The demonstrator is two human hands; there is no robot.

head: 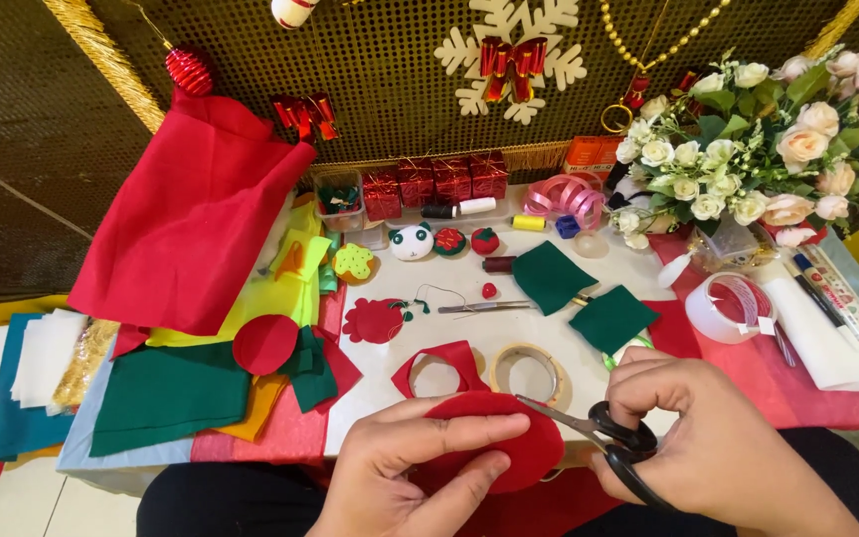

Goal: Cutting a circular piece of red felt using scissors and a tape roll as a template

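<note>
I am holding a round piece of red felt (509,438) in my left hand (420,467), thumb on top and fingers curled underneath, pinching it flat. My right hand (698,428) is gripping black-handled scissors (599,433), fingers closed through the loops; the blades are lying over the top edge of the felt, just beside my left thumb, only slightly parted as far as I can tell. Just beyond the felt, a cut-out red scrap (444,363) with a hole in it is lying on the white table (390,383), touching a roll of tape (526,370). Further beyond my right hand, two dark green felt squares (584,298) are resting near a second pair of scissors (484,307).
</note>
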